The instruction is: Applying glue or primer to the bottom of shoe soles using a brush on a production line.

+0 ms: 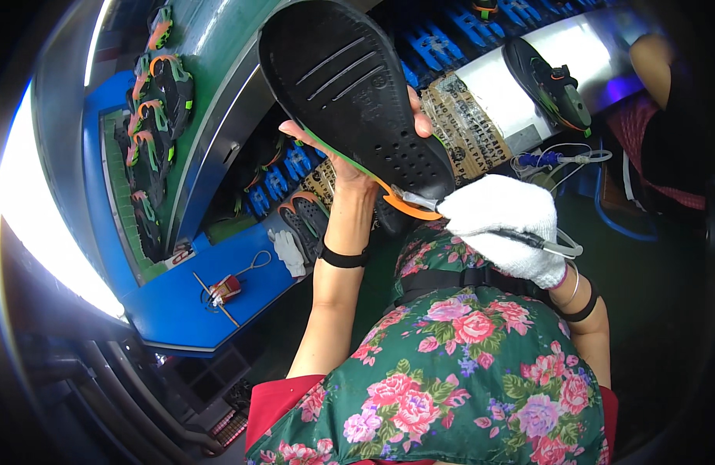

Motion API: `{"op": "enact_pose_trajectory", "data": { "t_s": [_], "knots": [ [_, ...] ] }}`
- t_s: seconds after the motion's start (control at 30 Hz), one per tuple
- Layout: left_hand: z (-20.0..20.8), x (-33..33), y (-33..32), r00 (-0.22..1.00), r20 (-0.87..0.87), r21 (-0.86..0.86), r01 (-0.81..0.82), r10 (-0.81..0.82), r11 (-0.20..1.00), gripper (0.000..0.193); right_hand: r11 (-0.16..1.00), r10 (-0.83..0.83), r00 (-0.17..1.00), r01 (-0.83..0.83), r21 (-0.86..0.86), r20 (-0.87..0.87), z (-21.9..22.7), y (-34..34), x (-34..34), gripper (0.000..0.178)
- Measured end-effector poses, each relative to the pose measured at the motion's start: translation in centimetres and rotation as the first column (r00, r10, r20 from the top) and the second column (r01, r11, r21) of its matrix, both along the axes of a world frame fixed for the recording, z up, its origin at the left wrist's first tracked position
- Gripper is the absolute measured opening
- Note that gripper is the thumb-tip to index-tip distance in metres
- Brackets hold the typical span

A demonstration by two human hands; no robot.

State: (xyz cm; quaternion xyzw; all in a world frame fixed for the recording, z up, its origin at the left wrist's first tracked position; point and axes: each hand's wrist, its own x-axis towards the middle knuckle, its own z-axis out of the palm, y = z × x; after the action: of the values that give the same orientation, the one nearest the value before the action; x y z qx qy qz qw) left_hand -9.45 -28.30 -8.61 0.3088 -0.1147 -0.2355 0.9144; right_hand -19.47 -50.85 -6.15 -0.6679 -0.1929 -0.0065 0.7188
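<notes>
My left hand [351, 164] is bare and wraps around a black shoe [343, 77], raised with its broad flat face toward me. Long slots mark its wide end, and small round holes dot the narrower end. A green line runs along its edge, and an orange strap [410, 207] curves out at the narrow end. In a white knitted glove, my right hand [503, 225] closes on a corded hand tool [520, 237] whose cable loops out by the wrist. The tool's flat silver tip [416, 200] lies against the shoe by the strap. Fingers inside the glove are partly hidden.
Several shoes stand on a green belt [210, 46] at left. A blue table [179, 310] carries a white glove [289, 253] and a small red item [227, 288]. Another black shoe [545, 84] rests on a metal surface beside taped cardboard [464, 116]. Another person [660, 139] is at right.
</notes>
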Motion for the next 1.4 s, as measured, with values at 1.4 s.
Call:
{"op": "enact_pose_trajectory", "data": {
  "t_s": [1.4],
  "knots": [
    [-0.5,0.0,-2.2,0.986,-0.13,-0.016,0.107,-0.109,0.994,0.124,0.989,0.035,0.993,-0.018,0.147,-0.115,-0.9,-1.3,-1.5,0.014]
  ]
}}
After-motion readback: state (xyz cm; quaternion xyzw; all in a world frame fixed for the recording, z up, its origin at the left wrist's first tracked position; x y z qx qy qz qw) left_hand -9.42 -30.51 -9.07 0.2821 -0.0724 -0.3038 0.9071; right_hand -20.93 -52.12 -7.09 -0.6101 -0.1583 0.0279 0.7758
